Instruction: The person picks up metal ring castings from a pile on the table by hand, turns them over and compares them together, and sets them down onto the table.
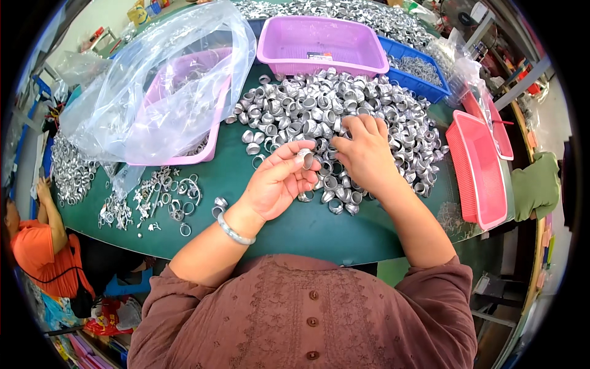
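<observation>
My left hand (275, 184), palm turned up, pinches a silver metal ring (306, 160) between thumb and index finger; its other fingers curl below. To the right, my right hand (370, 158) reaches down into a large pile of silver rings (402, 120). Its fingers are bent among the rings, and the fingertips are partly hidden, so what they grip does not show. The pile spreads around and beyond both hands on the green tabletop (289, 237). A couple of loose rings (219, 207) lie near my left wrist.
A purple basket (322, 65) stands behind the pile, with a blue basket (439, 93) beside it. Clear plastic (166, 92) covers another purple basket at left. Pink baskets (476, 175) stand at right. Small metal pieces (153, 190) lie front left. A person in orange (46, 255) sits far left.
</observation>
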`<state>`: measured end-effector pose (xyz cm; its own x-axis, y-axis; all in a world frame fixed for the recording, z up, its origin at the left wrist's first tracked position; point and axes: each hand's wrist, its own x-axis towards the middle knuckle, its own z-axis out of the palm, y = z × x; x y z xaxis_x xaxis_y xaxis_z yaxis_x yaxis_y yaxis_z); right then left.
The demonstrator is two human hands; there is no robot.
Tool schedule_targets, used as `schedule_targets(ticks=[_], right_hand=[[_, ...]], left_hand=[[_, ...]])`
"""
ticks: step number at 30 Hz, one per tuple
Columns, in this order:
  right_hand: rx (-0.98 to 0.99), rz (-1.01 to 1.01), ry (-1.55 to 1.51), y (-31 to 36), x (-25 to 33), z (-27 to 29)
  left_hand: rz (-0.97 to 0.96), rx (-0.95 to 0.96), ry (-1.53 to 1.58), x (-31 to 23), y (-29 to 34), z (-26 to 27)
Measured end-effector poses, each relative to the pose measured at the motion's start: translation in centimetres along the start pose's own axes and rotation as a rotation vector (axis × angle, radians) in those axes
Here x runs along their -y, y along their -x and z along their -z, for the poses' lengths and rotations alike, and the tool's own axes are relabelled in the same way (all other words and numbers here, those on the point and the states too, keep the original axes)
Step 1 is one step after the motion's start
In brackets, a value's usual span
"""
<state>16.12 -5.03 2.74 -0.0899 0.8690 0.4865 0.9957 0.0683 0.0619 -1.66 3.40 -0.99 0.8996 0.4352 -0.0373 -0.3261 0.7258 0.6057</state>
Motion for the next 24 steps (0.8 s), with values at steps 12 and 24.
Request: schedule_targets(ticks=[12, 24], right_hand=[[-0.046, -0.287, -1.037, 0.9, 1.1, 0.3], [-0.089, -0.072, -0.947, 1.6, 2.4, 0.0]], left_hand=[[-0.154, -0.129, -0.297, 0.5, 0.1, -1.0], [-0.216, -0.069, -0.389, 0.8, 0.1, -0.9]])
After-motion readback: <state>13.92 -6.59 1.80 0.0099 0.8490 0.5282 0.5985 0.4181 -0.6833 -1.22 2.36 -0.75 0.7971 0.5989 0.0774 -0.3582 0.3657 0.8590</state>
